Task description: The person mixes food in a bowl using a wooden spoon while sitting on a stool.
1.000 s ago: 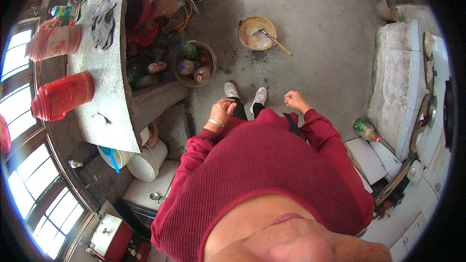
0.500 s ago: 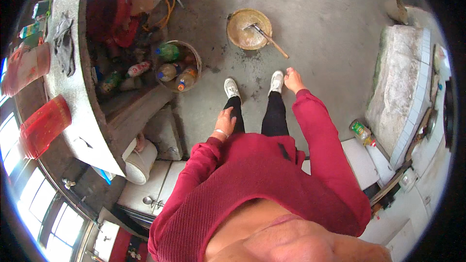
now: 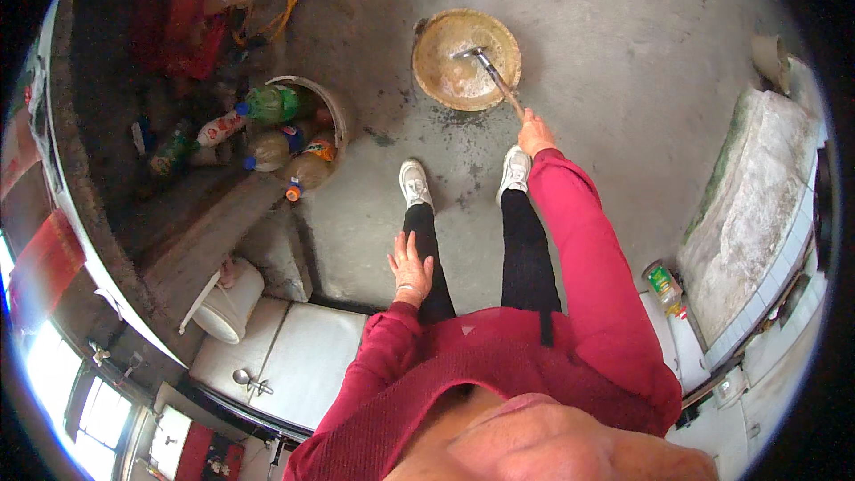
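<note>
Down on the concrete floor [image 3: 623, 80], just ahead of the person's white shoes [image 3: 463, 180], stood a round yellowish basin [image 3: 450, 67] with a long-handled tool [image 3: 492, 76] lying across it, its metal head resting in the basin's middle and its wooden handle slanting out over the rim toward the person. A second before, the person had been upright with both hands near the waist and the basin well ahead; half a second before, the right arm had stretched forward and down. Now the right hand [image 3: 534, 134] had arrived at the handle's near end and was closed around it, the red sleeve running straight down beside the right leg. The left hand [image 3: 411, 269] had dropped to the left thigh and lay flat there, fingers spread wide, holding nothing. The view had swung too: the basin sat much closer to the picture's middle, so the head had tipped forward with the reach. To the left, a white bucket [image 3: 325, 107] of plastic bottles [image 3: 280, 129] stood well apart from the basin, untouched.
</note>
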### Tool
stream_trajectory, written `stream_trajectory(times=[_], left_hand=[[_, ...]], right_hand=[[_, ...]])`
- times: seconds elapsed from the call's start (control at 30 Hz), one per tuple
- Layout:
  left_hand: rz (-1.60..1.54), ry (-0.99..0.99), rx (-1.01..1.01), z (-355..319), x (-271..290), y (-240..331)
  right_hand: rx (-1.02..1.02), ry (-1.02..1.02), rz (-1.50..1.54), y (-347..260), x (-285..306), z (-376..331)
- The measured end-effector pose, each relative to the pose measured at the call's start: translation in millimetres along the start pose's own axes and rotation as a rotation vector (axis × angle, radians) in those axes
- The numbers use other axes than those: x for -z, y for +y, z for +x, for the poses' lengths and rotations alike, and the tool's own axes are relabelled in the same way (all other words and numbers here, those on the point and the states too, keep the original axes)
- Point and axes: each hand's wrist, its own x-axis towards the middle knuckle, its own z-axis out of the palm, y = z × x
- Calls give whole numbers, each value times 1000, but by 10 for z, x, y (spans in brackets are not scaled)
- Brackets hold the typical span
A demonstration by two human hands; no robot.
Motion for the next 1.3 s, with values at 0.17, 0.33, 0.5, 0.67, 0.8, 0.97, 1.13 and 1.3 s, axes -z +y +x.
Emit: stream_trajectory(times=[0.17,0.33,0.5,0.67,0.8,0.97,1.13,1.3], left_hand=[[99,-32,-22,29,-40,31],[98,-48,-26,48,9,4],[88,-52,-46,64,18,-53],[71,-55,-60,67,41,-115],[43,-78,-54,62,25,-207],[57,-81,-58,41,9,-242],[48,-55,-75,13,-2,-268],[65,-50,-87,11,27,-215]], right_hand=[[212,71,397,-220,-361,40],[169,108,559,-649,-61,-311],[219,105,472,-934,319,-175],[231,-9,245,-1217,220,279],[167,-82,166,-1383,24,469],[150,-162,110,-1362,122,535],[164,-123,61,-1228,226,277],[173,-77,75,-1039,7,137]])
